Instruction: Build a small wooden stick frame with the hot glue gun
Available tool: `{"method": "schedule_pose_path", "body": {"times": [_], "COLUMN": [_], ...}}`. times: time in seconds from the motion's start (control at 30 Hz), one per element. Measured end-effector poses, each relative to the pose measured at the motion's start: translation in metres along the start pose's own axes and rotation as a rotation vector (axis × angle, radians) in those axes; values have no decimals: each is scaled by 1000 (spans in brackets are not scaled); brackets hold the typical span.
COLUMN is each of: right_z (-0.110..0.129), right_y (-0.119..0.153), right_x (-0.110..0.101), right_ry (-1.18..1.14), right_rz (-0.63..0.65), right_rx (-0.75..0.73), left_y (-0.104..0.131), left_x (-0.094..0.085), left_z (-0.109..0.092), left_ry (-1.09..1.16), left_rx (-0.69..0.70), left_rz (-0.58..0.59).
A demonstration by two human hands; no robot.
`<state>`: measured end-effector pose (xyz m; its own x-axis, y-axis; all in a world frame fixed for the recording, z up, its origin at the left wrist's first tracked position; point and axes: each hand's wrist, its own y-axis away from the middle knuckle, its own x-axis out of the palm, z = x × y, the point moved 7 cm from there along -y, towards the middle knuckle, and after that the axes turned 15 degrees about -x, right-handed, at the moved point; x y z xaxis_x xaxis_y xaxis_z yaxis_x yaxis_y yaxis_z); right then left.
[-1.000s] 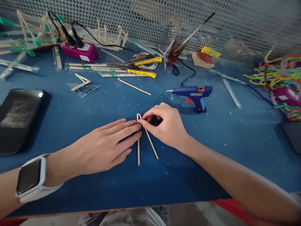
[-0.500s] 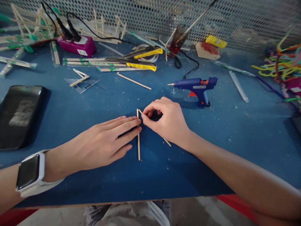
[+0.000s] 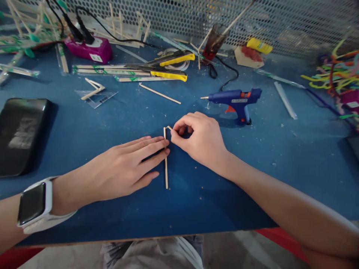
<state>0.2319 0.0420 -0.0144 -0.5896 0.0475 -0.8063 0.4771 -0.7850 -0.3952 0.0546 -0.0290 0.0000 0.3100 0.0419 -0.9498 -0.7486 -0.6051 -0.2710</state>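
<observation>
A thin wooden stick (image 3: 166, 172) lies on the blue table, pointing away from me. The fingertips of my left hand (image 3: 126, 166) rest across it, with the fingers stretched out flat. My right hand (image 3: 200, 140) pinches a second wooden stick (image 3: 169, 127) between thumb and forefinger. That stick's tip is close to the far end of the first one; whether they touch I cannot tell. Most of the second stick is hidden by my right hand. Beyond that hand a blue glue gun (image 3: 235, 101) lies on its side.
Another single stick (image 3: 159, 93) lies farther back. Yellow-handled cutters (image 3: 171, 74) rest by packaged sticks. At left are a phone (image 3: 21, 136) and joined sticks (image 3: 94, 89) on a clear set square (image 3: 105, 98). A purple power adapter (image 3: 89, 48) and a perforated metal screen (image 3: 157, 22) stand behind.
My right hand has shifted slightly right, and the stick in it now sits a little flatter and farther from the first stick. The left hand stays in place; the view has moved slightly.
</observation>
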Motion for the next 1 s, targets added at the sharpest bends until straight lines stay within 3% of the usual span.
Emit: {"method": "schedule_pose_path", "body": {"times": [0.67,1.0], "right_z": [7,5], "right_y": [1,1], "right_x": [-5,-4], "right_ry": [-46,-99], "right_rz": [-64,-37], "right_rx": [-91,-20], "left_y": [0,2], "left_x": [1,2], "left_z": [1,2], "left_ry": [8,-1], "left_rx": [11,12], "left_rz": [16,-2]}}
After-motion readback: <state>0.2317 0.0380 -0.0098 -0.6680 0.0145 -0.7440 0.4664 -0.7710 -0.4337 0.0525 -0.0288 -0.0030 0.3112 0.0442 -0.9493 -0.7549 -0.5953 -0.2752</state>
